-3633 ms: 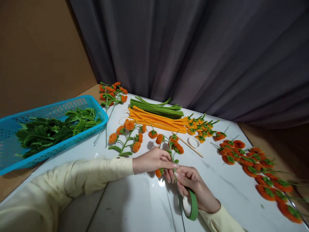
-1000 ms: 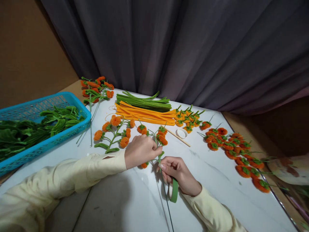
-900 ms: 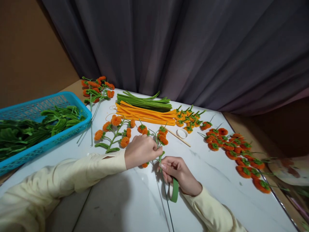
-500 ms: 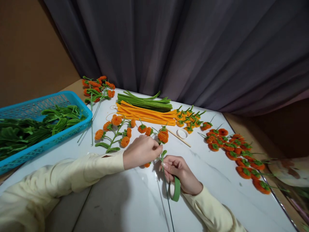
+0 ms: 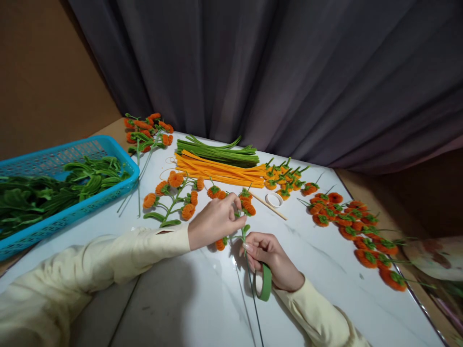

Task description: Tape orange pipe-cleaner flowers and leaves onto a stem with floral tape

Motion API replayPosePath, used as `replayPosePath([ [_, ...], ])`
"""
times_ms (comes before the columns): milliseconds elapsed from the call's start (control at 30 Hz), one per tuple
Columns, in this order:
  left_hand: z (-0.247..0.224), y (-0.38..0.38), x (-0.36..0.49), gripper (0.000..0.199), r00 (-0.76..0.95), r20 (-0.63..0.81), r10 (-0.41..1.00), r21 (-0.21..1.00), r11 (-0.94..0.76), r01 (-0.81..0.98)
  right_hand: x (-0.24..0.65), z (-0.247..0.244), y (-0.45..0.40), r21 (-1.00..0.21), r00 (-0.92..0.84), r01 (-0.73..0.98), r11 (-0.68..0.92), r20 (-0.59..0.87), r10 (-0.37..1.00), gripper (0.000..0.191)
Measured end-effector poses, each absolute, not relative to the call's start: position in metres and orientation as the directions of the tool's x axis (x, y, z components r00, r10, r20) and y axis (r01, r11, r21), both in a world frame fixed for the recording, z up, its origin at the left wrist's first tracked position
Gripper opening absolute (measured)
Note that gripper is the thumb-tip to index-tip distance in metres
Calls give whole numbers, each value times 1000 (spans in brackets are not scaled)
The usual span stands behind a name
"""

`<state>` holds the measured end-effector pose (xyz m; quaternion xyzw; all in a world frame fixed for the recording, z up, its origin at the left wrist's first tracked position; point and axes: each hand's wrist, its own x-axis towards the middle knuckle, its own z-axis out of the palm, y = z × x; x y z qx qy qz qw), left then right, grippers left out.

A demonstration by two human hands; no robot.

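Note:
My right hand (image 5: 273, 258) is closed in a pinch on a thin dark-green wire stem (image 5: 255, 303), which runs down to the picture's bottom edge. A roll of green floral tape (image 5: 265, 283) hangs under that palm. Just above the pinch, a small green leaf (image 5: 246, 229) stands out from the stem. My left hand (image 5: 217, 221) is at the upper part of the same stem, its thumb and curled fingers around it below an orange fuzzy flower (image 5: 249, 207). Another orange flower (image 5: 220, 244) shows under the left hand; its link to the stem is partly hidden.
A blue basket (image 5: 133, 176) with green leaves stands left. A finished-looking flower branch (image 5: 173, 200) lies left of centre. Behind are orange pipe cleaners (image 5: 217, 168), green pipe cleaners (image 5: 220, 152), a wooden stick (image 5: 269, 206) and a white ring (image 5: 274, 199). Orange flower heads (image 5: 365, 258) lie right.
My left hand has turned and shifted slightly, its index finger lifting and its fingers loosening a little. The upper orange flower has tilted. My right hand keeps its pinch.

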<state>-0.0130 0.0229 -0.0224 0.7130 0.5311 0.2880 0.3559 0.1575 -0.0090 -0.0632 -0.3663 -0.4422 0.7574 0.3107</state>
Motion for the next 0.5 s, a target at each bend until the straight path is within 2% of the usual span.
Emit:
replayPosePath([
  [133, -21, 24, -13, 28, 276, -11, 961, 861, -131, 492, 158, -63, -9, -901, -531, -136, -412, -285, 798, 28],
  [300, -14, 30, -15, 45, 361, -268, 893, 933, 147, 330, 158, -64, -10, -904, -537, -120, -411, -290, 792, 29],
  [500, 2, 38, -21, 32, 419, -338, 843, 940, 322, 110, 157, -65, -10, -907, -532, -112, -407, -292, 795, 29],
])
